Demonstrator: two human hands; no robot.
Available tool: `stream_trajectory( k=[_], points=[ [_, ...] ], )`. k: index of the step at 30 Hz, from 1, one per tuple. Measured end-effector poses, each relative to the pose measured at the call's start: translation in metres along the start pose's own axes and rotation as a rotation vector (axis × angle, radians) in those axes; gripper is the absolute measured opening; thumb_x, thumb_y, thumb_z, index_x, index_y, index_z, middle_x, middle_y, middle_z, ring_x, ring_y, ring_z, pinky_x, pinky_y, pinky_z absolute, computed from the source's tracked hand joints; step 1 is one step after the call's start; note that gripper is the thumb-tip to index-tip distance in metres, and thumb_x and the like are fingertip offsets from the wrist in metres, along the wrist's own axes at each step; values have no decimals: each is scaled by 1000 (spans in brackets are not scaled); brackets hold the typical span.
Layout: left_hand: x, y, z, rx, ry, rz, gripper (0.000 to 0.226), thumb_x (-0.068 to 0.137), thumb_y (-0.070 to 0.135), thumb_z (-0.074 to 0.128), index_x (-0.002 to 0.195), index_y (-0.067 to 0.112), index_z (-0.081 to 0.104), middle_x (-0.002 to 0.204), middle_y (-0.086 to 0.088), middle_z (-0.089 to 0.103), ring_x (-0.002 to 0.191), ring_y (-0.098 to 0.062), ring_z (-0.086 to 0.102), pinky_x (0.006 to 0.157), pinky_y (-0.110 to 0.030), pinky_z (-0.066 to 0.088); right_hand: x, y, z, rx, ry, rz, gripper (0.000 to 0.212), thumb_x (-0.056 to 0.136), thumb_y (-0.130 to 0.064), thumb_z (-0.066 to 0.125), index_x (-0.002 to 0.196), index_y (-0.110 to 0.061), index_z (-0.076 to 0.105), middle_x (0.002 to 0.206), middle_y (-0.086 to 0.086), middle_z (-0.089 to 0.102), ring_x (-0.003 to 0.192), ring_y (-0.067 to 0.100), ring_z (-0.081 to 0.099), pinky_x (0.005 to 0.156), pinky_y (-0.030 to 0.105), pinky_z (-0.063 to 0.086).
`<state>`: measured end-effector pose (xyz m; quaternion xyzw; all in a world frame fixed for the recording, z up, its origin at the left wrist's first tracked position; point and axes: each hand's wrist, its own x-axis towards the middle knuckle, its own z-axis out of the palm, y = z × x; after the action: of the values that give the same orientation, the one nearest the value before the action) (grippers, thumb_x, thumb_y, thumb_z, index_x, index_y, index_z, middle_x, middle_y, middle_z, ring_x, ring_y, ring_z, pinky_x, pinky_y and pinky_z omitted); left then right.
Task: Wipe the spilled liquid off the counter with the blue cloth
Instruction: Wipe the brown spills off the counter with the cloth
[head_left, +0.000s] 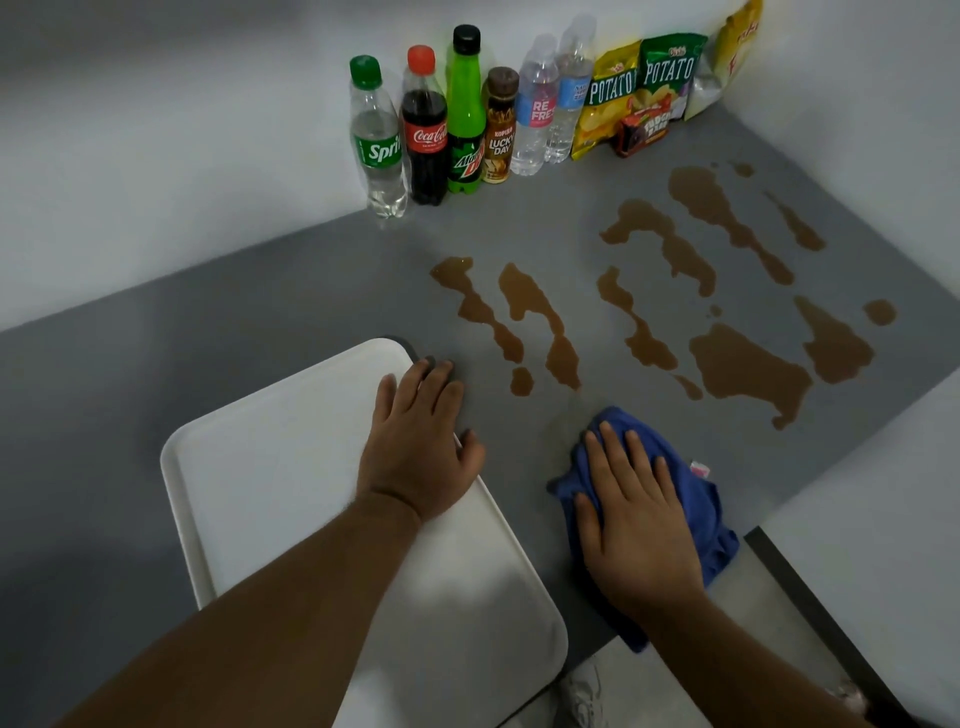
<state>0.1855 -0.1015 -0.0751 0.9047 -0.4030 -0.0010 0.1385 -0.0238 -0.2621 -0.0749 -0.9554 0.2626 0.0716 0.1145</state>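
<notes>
Brown spilled liquid (743, 369) lies in several streaks and puddles across the grey counter (311, 280), from the middle to the far right. The blue cloth (696, 499) sits crumpled on the counter just below the nearest streaks. My right hand (631, 519) presses flat on top of the cloth, fingers spread. My left hand (421, 441) rests palm down on the right edge of a white tray (270, 462), its fingertips reaching onto the counter.
Several drink bottles (431, 130) stand in a row against the back wall. Snack bags (639, 88) and a small red box (641, 132) sit to their right in the corner. The counter's front edge runs diagonally at the lower right, with floor below.
</notes>
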Motion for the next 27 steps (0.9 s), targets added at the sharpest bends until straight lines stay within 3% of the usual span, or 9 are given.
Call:
stream_trajectory(
  k=[4, 8, 10, 15, 19, 24, 27],
  points=[
    [0, 2, -2, 0, 5, 6, 57, 89, 38, 63, 138, 10, 57, 152, -13, 53, 146, -35, 43, 120, -62, 33, -3, -9, 6, -12, -30, -8, 65, 100, -64, -2, 157, -38, -20, 166, -15, -26, 151, 11, -30, 121, 35, -24],
    [-1, 3, -2, -3, 14, 7, 57, 87, 34, 69, 137, 9, 58, 149, -15, 55, 145, -37, 45, 118, -64, 35, 40, -17, -2, -22, 1, -142, 66, 105, -62, 7, 164, -33, 1, 170, -10, -8, 157, 16, -15, 127, 45, -4],
    [-1, 2, -2, -2, 19, 7, 58, 87, 34, 69, 137, 9, 58, 149, -16, 56, 144, -37, 46, 118, -64, 36, 64, -14, -10, -31, 19, -125, 65, 105, -60, 9, 164, -31, 7, 171, -9, -1, 158, 17, -8, 128, 48, 1],
    [0, 1, 0, 4, 25, 7, 57, 89, 36, 66, 139, 10, 58, 151, -15, 55, 145, -36, 45, 119, -63, 35, 57, -2, -6, -66, 56, 7, 66, 105, -61, 7, 164, -32, 3, 171, -8, -3, 158, 19, -9, 127, 51, -3],
    [4, 1, 3, 22, 32, 13, 56, 90, 40, 56, 138, 10, 56, 148, -15, 55, 144, -36, 46, 119, -62, 36, 32, -13, 7, -41, -19, -78, 68, 103, -67, 5, 162, -35, -8, 169, -11, -19, 155, 16, -22, 125, 47, -10],
    [4, 0, 5, 15, 6, -17, 59, 94, 49, 46, 140, 14, 56, 153, -10, 52, 149, -31, 40, 123, -60, 31, 85, -21, -8, -52, 9, -248, 65, 106, -59, 12, 164, -30, 7, 172, -7, 2, 158, 20, -5, 127, 47, -2],
    [5, 1, 5, -18, 2, -39, 57, 93, 51, 47, 139, 18, 57, 155, -6, 50, 150, -28, 38, 125, -58, 29, 99, -9, -13, -75, 22, -185, 65, 105, -59, 12, 164, -30, 8, 172, -7, 2, 158, 18, -7, 127, 47, -4]
  ],
)
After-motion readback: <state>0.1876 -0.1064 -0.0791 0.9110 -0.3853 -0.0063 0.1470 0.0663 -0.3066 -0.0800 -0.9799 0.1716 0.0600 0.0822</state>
